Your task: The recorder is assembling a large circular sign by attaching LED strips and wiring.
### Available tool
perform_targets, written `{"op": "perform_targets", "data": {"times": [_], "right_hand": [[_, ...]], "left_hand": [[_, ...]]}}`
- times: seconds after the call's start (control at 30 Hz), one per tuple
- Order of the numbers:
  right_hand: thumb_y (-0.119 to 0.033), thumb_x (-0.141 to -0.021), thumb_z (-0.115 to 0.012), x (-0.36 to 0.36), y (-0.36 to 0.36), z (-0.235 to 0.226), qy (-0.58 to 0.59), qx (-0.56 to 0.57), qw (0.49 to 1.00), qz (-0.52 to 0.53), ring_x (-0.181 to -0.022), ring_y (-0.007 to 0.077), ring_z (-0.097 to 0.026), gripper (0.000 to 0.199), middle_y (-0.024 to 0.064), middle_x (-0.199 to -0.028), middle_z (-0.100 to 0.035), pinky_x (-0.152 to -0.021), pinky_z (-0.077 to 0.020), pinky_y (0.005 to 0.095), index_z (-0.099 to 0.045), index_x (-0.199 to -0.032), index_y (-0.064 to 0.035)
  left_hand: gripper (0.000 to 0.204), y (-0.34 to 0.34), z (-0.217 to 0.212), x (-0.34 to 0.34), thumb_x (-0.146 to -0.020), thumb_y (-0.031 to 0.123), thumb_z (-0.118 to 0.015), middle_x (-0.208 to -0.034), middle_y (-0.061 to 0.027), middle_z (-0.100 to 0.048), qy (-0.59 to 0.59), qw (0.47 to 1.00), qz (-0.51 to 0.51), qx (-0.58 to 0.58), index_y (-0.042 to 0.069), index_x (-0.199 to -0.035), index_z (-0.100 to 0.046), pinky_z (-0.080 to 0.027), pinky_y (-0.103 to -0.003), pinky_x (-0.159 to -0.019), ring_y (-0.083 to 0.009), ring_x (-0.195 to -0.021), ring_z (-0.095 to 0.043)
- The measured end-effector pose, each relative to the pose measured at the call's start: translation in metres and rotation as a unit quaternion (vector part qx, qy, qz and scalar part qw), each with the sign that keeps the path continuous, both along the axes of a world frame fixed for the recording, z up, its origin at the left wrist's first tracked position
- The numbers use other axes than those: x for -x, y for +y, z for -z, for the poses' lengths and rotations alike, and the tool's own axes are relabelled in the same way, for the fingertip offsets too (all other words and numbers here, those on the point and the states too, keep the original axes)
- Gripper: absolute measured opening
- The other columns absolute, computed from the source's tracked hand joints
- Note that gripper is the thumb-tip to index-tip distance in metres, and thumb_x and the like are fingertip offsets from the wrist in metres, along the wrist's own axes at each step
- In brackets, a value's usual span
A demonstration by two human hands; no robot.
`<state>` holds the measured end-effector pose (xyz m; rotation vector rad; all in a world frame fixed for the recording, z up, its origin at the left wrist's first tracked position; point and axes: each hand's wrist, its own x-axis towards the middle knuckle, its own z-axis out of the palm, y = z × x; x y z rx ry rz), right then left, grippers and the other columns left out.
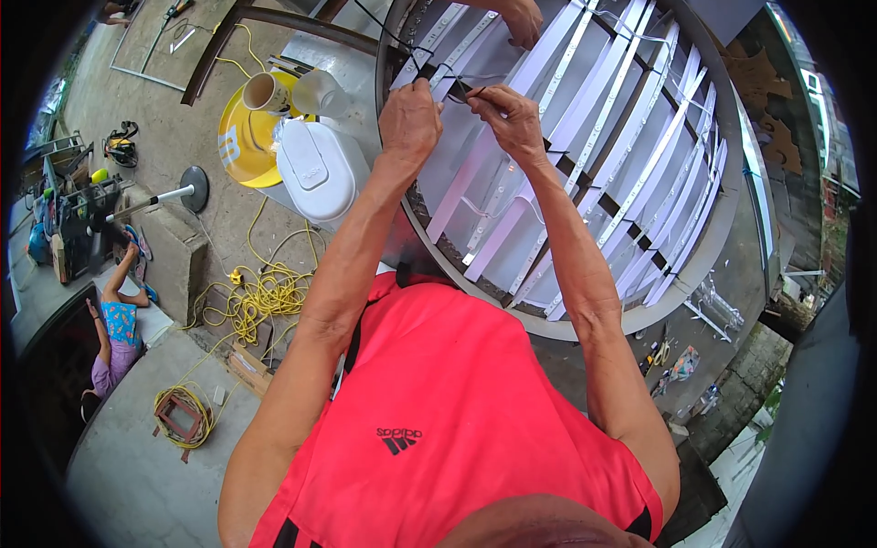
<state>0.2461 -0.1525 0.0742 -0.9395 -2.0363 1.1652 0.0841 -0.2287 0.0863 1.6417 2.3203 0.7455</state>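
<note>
Both my arms reach forward over a large round metal frame [408,205] fitted with rows of white LED strips [548,96]. My left hand [409,121] is closed near the frame's left rim, fingertips pinching a thin black wire [388,35] that runs up and away. A short way to the right, my right hand [513,123] is also closed, thumb and forefinger pinched on a dark wire end between the two hands. The exact join between the fingers is too small to make out. Dark crossbars [585,178] pass under the strips.
Another person's hand [523,22] rests on the strips at the far side. Left of the frame stand a white lidded container [315,173], a yellow round lid [239,151] and a cup [265,94]. Yellow cord [265,297] lies tangled on the floor. A person [119,333] sits far left.
</note>
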Motion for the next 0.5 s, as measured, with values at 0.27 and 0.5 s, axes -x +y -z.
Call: {"op": "perform_targets", "data": {"times": [0.27,0.5], "right_hand": [[-0.012,-0.085,-0.068,-0.005,-0.006,0.006,0.027,0.062,0.997,0.022,-0.067,0.0123,-0.064,0.016,0.0062,-0.080,-0.067,-0.060,-0.0506,0.0259,-0.070,-0.097,-0.0015],[-0.019,-0.087,-0.068,-0.002,0.003,0.014,0.034,0.032,0.999,0.025,-0.061,0.0130,-0.062,0.020,0.0062,-0.078,-0.067,-0.059,-0.0508,0.0257,-0.070,-0.098,-0.0021]], "left_hand": [[0.021,-0.002,-0.002,0.003,-0.074,0.012,-0.071,-0.086,-0.0212,-0.067,0.002,1.000,0.004,-0.005,0.000,-0.092,-0.071,-0.050,-0.042,-0.075,-0.0362,-0.082,-0.065],[0.028,0.012,-0.003,0.022,-0.073,0.017,-0.074,-0.080,-0.0176,-0.069,-0.025,0.994,0.076,0.073,0.001,-0.096,-0.071,-0.053,-0.035,-0.072,-0.0301,-0.075,-0.069]]}}
